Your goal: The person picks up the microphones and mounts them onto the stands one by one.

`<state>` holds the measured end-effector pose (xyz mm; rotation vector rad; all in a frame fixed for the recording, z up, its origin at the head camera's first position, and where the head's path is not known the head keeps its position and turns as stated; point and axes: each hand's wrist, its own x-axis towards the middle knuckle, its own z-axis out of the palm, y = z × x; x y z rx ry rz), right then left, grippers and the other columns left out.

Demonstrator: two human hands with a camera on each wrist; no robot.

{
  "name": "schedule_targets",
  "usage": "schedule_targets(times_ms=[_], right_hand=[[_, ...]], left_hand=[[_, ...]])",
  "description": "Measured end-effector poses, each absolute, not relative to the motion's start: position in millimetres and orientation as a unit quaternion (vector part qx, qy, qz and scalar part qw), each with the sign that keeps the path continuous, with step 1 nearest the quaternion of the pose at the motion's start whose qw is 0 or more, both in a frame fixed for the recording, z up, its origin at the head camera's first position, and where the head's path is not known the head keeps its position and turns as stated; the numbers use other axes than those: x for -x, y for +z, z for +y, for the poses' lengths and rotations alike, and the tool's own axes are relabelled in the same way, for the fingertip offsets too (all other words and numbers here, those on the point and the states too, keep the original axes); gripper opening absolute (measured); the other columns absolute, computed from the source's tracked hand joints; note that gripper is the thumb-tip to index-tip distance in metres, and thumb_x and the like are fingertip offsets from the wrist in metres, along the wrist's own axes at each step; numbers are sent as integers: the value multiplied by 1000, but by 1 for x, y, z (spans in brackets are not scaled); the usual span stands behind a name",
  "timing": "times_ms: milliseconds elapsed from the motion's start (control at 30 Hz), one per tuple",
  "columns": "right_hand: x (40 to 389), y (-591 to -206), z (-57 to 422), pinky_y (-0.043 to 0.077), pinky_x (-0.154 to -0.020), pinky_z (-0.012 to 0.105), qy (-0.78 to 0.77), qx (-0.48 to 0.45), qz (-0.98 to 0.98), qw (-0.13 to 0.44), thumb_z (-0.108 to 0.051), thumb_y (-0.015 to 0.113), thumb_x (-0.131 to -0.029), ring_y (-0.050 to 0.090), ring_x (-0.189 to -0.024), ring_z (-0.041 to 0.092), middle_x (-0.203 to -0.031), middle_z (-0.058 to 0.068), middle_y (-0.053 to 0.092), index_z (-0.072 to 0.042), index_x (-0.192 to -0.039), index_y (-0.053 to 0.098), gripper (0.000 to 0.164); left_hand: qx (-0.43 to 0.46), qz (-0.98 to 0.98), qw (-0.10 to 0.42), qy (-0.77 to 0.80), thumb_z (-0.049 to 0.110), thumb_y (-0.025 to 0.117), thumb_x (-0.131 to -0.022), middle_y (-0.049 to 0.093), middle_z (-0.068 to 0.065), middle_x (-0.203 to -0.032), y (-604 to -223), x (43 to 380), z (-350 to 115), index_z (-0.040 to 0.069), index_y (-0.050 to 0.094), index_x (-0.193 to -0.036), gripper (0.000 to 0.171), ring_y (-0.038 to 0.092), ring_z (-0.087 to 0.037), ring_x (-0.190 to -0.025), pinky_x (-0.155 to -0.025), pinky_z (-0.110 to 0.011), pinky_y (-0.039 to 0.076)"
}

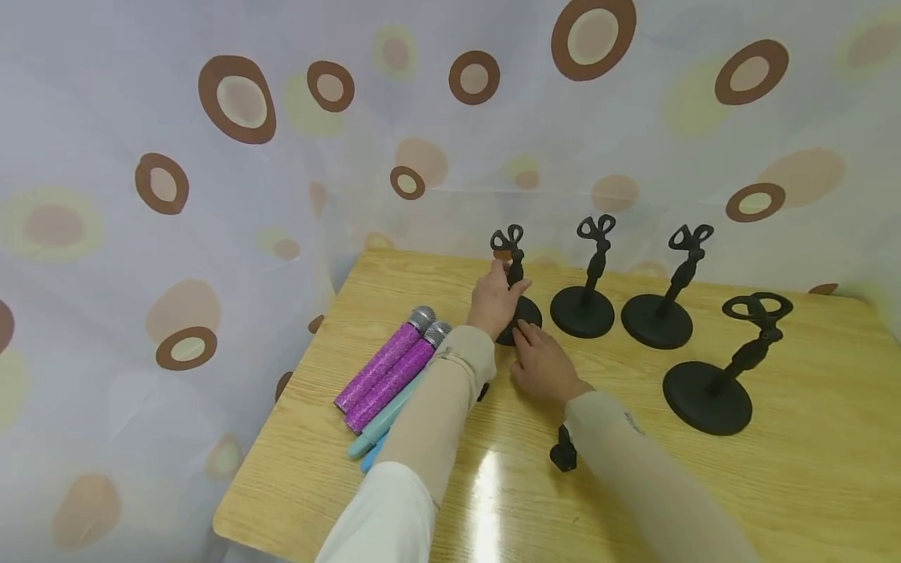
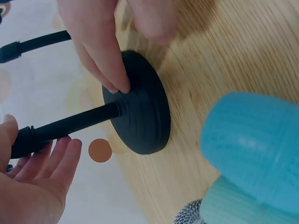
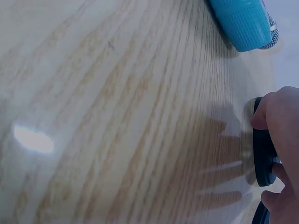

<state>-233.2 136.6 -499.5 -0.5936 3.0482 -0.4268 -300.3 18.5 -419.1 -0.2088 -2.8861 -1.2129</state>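
My left hand (image 1: 493,301) holds the upright stem of a black tabletop microphone stand (image 1: 526,314), the leftmost in the row. In the left wrist view, its thumb and fingers wrap the stem's collar (image 2: 25,142). My right hand (image 1: 545,363) touches the round base (image 2: 147,112) of the same stand with extended fingers (image 2: 105,60); its thumb is off the base there. The stand is upright on the table, its double-loop clip (image 1: 507,234) above my left hand. The right wrist view shows only part of the right hand (image 3: 285,126) at the base's edge.
Several more black stands (image 1: 583,313) stand to the right on the wooden table (image 1: 809,469). At left lie two purple glitter microphones (image 1: 380,365), a teal one (image 1: 380,426) and a blue one (image 2: 252,144), partly under my left forearm. A patterned cloth (image 1: 246,234) hangs behind.
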Motion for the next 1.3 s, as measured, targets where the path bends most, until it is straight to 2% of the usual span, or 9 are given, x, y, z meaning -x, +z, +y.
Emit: schedule_targets(times_ms=[133,367,567,700,800,933,1067,1167,1300], right_hand=[[228,-494,136,31,-117,56,-130,191,973,1,-19,54,-96,36,-143,44,-155,26,35,8,-145,42,57],[214,-491,144,34,-116,54,-137,197,970,-36,-16,56,-94,44,-137,43,-149,27,44,9,-140,49,53],[200,-493,148,45,-106,54,-129,215,964,-93,-13,59,-90,56,-123,43,-134,28,57,10,-127,60,44],[185,-495,153,51,-98,53,-125,226,957,-132,-9,62,-89,61,-110,41,-123,27,63,10,-120,65,36],[173,-496,158,52,-95,53,-143,215,959,-118,-8,62,-90,61,-107,40,-121,26,63,10,-118,66,34],[160,-493,169,50,-98,55,-200,164,964,-56,-9,59,-93,58,-113,42,-125,26,59,12,-120,64,34],[154,-491,181,46,-102,59,-264,138,955,-17,-10,57,-96,50,-125,47,-137,31,49,16,-130,54,43],[153,-496,188,42,-105,61,-277,157,948,-16,-13,61,-97,44,-133,49,-146,32,41,16,-139,43,54],[150,-510,191,41,-108,58,-261,196,943,-60,-17,68,-94,42,-137,45,-149,28,40,12,-144,40,64]], left_hand=[[86,-933,31,-349,41,55,-100,72,-10,-104,-417,299,14,11,53,-125,40,70,-24,-93,-81,-35,57],[146,-935,32,-322,39,56,-100,74,-8,-106,-413,290,13,8,61,-124,39,72,-22,-94,-80,-32,58],[179,-938,35,-295,37,56,-101,75,-7,-104,-415,278,15,10,64,-117,32,73,-19,-94,-79,-29,59],[206,-939,31,-274,37,56,-101,73,-5,-90,-418,266,19,11,65,-111,29,71,-15,-82,-69,-22,56],[226,-941,28,-251,38,55,-102,70,-3,-83,-420,255,23,11,64,-110,30,67,-12,-74,-62,-17,51],[254,-937,24,-238,38,54,-102,70,-4,-84,-424,238,28,10,64,-116,32,67,-11,-73,-59,-14,48],[276,-932,27,-235,35,56,-101,73,-3,-88,-427,222,32,11,65,-115,29,70,-9,-76,-61,-11,50],[287,-927,27,-240,33,58,-101,74,-1,-91,-428,211,33,12,65,-115,26,70,-7,-78,-63,-10,50],[302,-921,32,-245,32,58,-101,75,0,-90,-428,202,31,14,64,-115,24,70,-7,-76,-63,-10,50]])
